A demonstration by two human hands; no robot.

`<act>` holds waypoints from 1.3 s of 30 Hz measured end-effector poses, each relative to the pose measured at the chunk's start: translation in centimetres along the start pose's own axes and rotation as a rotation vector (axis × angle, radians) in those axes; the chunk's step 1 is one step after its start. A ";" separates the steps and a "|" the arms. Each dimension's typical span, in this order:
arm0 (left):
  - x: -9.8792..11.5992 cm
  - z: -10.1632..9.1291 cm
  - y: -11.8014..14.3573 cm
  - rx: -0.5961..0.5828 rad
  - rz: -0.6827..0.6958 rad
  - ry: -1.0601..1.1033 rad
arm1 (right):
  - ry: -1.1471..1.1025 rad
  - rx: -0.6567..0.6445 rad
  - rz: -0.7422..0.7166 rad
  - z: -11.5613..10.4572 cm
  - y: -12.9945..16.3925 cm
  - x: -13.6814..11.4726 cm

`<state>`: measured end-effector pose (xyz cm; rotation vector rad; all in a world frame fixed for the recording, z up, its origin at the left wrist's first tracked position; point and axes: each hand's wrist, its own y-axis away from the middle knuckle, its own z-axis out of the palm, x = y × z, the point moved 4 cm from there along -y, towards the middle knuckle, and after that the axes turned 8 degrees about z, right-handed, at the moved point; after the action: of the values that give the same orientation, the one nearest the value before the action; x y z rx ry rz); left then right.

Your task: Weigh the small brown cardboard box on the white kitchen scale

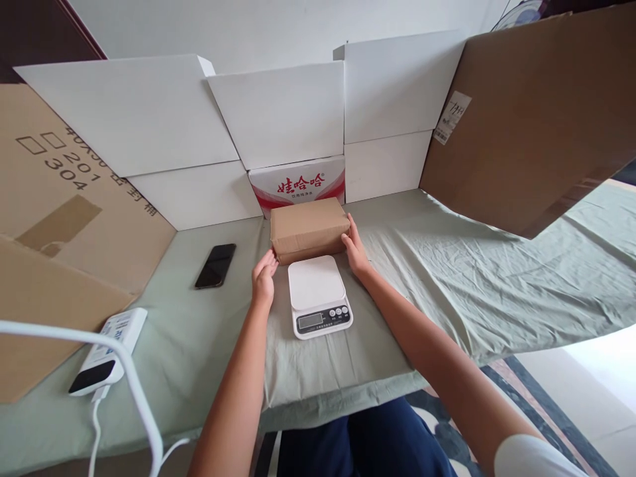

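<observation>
A small brown cardboard box (308, 228) lies on the green cloth just behind a white kitchen scale (318, 295). My right hand (356, 252) presses against the box's right end, fingers flat on it. At the box's left front corner, my left hand (264, 277) has its fingers apart, and its fingertips are at or just short of the box. Nothing rests on the scale's platform, and its display and buttons face me.
A black phone (215, 265) lies left of the box. A white power bank (110, 350) with a white cable (129, 377) sits at the near left. White boxes (278, 112) and brown cardboard sheets (536, 112) wall the table's back and sides. A red-printed carton (298, 184) stands behind the box.
</observation>
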<state>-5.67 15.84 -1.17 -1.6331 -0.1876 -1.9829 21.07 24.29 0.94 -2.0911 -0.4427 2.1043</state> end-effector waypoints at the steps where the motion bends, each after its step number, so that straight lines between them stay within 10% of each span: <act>1: 0.2 0.0 0.1 0.002 0.020 0.002 | 0.009 -0.006 -0.016 0.1 0.1 -0.2; 10: 2.6 0.1 2.9 0.074 0.152 -0.014 | 0.080 0.043 -0.189 -0.2 2.8 -2.3; 39: 3.9 -2.8 11.9 0.080 0.201 -0.212 | 0.089 0.072 -0.107 -1.6 9.8 -5.0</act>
<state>-2.55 3.42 -0.96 -1.7363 -0.1728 -1.6336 23.81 13.64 2.69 -2.0632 -0.4487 1.9307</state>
